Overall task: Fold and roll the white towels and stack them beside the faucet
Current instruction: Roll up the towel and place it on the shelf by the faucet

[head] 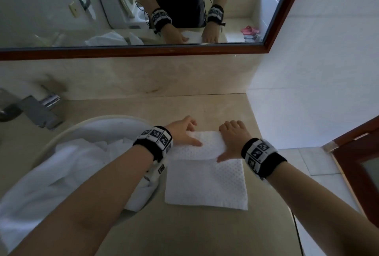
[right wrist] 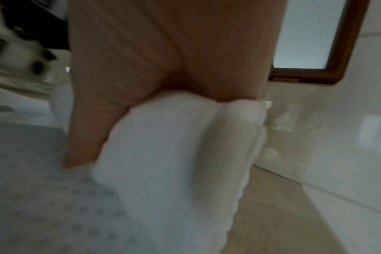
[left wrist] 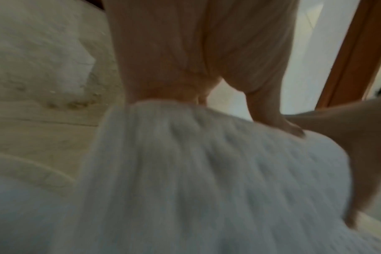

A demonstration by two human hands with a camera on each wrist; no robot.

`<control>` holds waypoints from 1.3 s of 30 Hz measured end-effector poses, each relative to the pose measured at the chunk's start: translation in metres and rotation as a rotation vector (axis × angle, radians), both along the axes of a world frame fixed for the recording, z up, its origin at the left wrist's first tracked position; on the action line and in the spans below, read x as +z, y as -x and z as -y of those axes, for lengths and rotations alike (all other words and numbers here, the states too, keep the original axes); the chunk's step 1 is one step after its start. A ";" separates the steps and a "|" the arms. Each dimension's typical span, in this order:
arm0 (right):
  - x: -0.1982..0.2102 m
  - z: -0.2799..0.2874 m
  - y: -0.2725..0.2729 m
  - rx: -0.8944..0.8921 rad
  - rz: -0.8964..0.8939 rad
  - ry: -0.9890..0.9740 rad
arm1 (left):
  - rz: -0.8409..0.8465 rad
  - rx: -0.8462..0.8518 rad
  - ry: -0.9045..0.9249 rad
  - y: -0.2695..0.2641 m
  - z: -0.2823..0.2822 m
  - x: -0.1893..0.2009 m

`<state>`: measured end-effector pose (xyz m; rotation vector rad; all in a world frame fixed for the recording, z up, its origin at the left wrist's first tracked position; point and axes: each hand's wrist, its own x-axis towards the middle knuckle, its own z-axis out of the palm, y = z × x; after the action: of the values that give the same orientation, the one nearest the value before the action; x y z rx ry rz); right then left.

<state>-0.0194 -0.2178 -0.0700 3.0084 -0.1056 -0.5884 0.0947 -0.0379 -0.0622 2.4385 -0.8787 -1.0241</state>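
Hands (head: 182, 132) (head: 231, 136) grip the half-rolled white towel (head: 205, 181); no legible writing.

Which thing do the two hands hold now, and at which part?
Both hold the white dotted towel by its rolled far end: left hand at its left, right hand at its right.

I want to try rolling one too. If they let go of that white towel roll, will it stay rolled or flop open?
The towel looks soft and floppy: its far end curls into a roll under the left hand and right hand. Released, the loose roll would probably spring partly open. It likely won't slide much, since its flat half lies on the counter.
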 end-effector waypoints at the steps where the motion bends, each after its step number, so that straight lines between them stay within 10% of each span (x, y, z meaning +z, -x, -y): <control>1: -0.002 -0.002 0.006 -0.001 0.006 -0.013 | -0.021 -0.020 -0.056 -0.002 -0.001 -0.001; 14: -0.006 -0.011 0.008 -0.073 -0.058 -0.232 | 0.104 -0.198 -0.223 0.017 0.002 -0.014; 30: -0.011 0.006 -0.001 -0.151 0.086 -0.247 | -0.490 0.533 -0.031 -0.018 -0.040 -0.052; 39: -0.010 0.014 -0.016 -0.222 0.055 -0.271 | -0.556 0.519 0.032 0.002 -0.060 -0.063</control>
<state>-0.0032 -0.2315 -0.0799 3.3035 -0.3984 -0.5799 0.0924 0.0217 -0.1250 2.0108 -0.0714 -1.3449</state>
